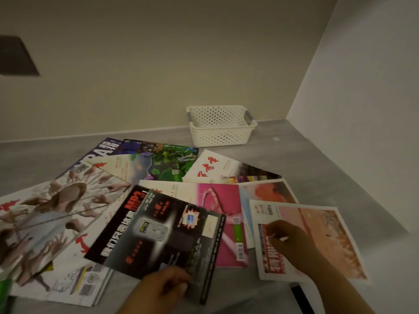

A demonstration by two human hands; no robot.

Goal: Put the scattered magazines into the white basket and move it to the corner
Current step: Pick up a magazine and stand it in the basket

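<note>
Several magazines lie fanned out over the grey surface. My left hand point(166, 285) pinches the near edge of a black magazine point(158, 232) with "MP3" printed on its cover. My right hand point(288, 240) rests with curled fingers on a salmon-pink magazine point(322, 234) at the right; whether it grips it is unclear. Between them lies a magenta magazine point(217, 207). A large white magazine with many hands pictured point(52, 214) lies at the left. The white perforated basket point(221, 134) stands empty at the back, beyond the magazines, close to the wall.
The grey surface point(306, 159) runs into a corner at the back right where two walls meet. More magazines, one green point(172, 164) and one white with red script point(215, 166), lie between the basket and my hands. A dark panel point(15, 56) hangs on the left wall.
</note>
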